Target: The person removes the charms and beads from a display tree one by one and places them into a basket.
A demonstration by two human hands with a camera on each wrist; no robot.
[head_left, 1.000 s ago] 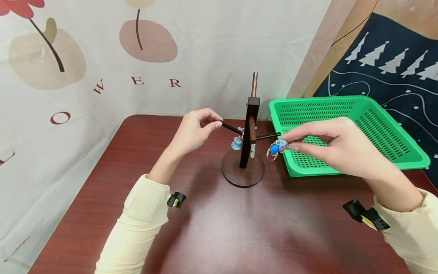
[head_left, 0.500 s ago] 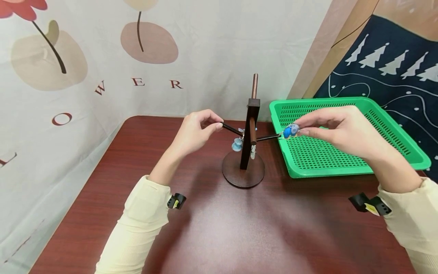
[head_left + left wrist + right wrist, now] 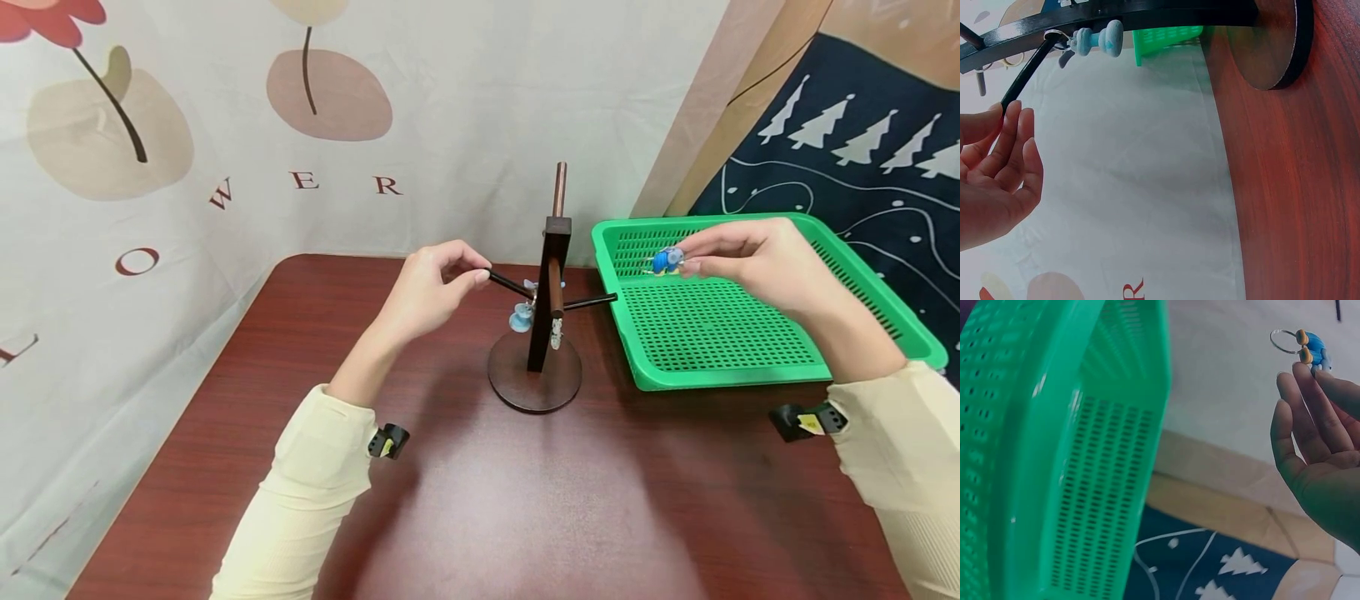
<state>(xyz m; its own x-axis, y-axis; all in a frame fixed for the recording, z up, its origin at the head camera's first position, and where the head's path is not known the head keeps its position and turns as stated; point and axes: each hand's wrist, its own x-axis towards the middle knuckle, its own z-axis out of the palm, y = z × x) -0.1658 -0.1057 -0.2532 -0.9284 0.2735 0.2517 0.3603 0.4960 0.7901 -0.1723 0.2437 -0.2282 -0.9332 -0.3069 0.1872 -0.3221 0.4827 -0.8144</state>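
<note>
My left hand (image 3: 435,287) pinches the end of a black peg (image 3: 510,284) on a dark wooden stand (image 3: 550,292) with a round base. On that peg hangs a light-blue keychain (image 3: 1097,39), its ring around the peg close to the post. Between thumb and fingertips, my right hand (image 3: 772,258) holds a blue figure keychain (image 3: 666,260) over the green basket. Its metal ring (image 3: 1284,341) sticks out free in the right wrist view. A clear, glittery keychain (image 3: 556,333) hangs at the front brown peg. The right-hand black peg (image 3: 590,302) points toward the basket with its tip bare.
A green plastic basket (image 3: 637,367) with slotted walls stands right of the stand on the reddish-brown table (image 3: 480,508). A pale printed cloth (image 3: 465,100) hangs behind the table, and a dark blue cloth with white trees (image 3: 847,167) hangs at the right.
My right hand has drawn the blue figure keychain away from the right-hand black peg, rightward and up over the basket. My left hand keeps its pinch on the other peg.
</note>
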